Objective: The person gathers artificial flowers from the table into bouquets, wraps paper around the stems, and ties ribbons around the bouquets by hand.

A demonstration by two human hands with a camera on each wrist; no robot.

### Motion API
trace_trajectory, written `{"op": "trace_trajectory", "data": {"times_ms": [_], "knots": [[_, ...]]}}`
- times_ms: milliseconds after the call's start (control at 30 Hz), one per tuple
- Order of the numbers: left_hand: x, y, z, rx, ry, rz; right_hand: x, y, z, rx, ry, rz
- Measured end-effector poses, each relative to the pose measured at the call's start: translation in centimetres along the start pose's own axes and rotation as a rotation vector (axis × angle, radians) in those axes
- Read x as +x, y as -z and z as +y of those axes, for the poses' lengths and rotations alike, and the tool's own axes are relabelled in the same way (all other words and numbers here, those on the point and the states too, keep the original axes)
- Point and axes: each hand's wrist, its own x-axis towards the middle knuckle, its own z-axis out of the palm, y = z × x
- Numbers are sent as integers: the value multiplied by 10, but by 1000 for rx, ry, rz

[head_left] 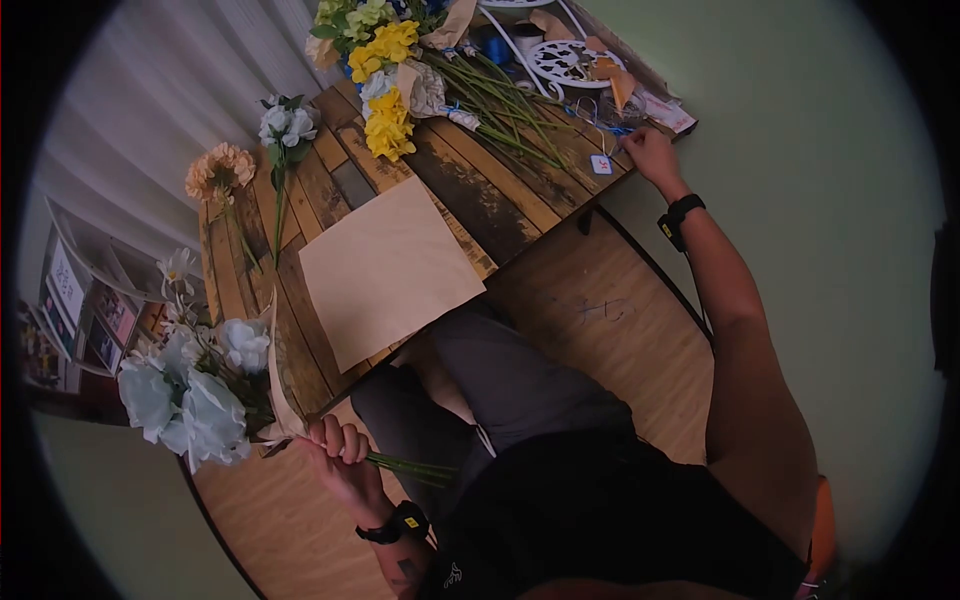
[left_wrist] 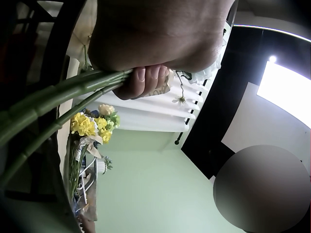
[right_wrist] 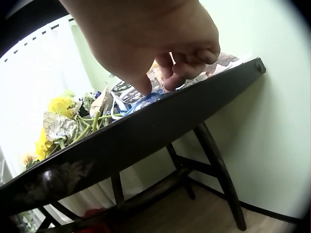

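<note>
My left hand (head_left: 343, 455) grips the green stems (head_left: 410, 467) of a bouquet of pale blue flowers (head_left: 205, 405), held beside the table's near left corner. A strip of cream wrapping paper (head_left: 283, 385) stands along the blooms. In the left wrist view, fingers curl round the thick stems (left_wrist: 63, 97). My right hand (head_left: 655, 160) reaches over the table's right end, at a tangle of blue ribbon (right_wrist: 148, 101). In the right wrist view, a gap shows between thumb and forefinger, with the ribbon just beyond. A square white tag (head_left: 601, 165) lies near that hand.
A sheet of brown paper (head_left: 390, 270) lies on the wooden table (head_left: 480, 195), overlapping its near edge. Behind it are yellow flower bouquets (head_left: 388, 130), a peach flower (head_left: 220, 172) and a white-blue flower (head_left: 288, 125). A white metal stand (head_left: 570, 65) stands at the far right.
</note>
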Motion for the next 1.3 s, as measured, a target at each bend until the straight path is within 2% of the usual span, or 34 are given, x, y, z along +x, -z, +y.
{"op": "trace_trajectory", "data": {"times_ms": [133,233,300,333,433,600,667,733,800,867,900,933,1000,1033,1100,1133,1200,1233,1300], "knots": [[3,-5,-6,22,15,-19,16,-8,6,-43,-14,-20],[3,-7,-8,25,25,-9,25,-12,7,-49,39,3],[4,-11,-10,35,48,-21,24,-4,-2,26,93,108],[4,-13,-10,30,43,-16,24,0,-7,24,100,106],[5,-16,-12,43,46,11,18,19,-23,95,138,199],[3,-10,-11,79,65,19,1,70,-71,-15,195,262],[4,-6,-11,60,76,28,11,68,-64,156,227,288],[5,-14,-8,48,101,47,28,64,-43,549,165,74],[5,-13,-8,39,113,35,38,66,-31,678,96,-53],[1,-10,-9,23,79,44,52,68,-8,680,83,-80],[2,-9,-9,4,96,17,51,72,-10,735,-12,-58],[5,-9,-8,-12,115,-15,51,79,-15,789,-111,-34],[6,-9,-5,4,89,-11,48,89,-24,868,-91,46],[4,-8,-6,0,106,-11,48,93,-31,868,-75,28],[3,-4,-5,12,139,-24,47,99,-44,1023,-18,124],[1,-3,-5,9,134,-20,50,100,-44,1023,-13,119],[-1,-2,-5,100,132,-24,52,106,-54,1286,-104,24],[-2,-1,-5,98,129,-18,50,108,-58,1285,-102,16],[-5,0,-6,142,88,-47,10,121,-112,1346,-180,33]]}}
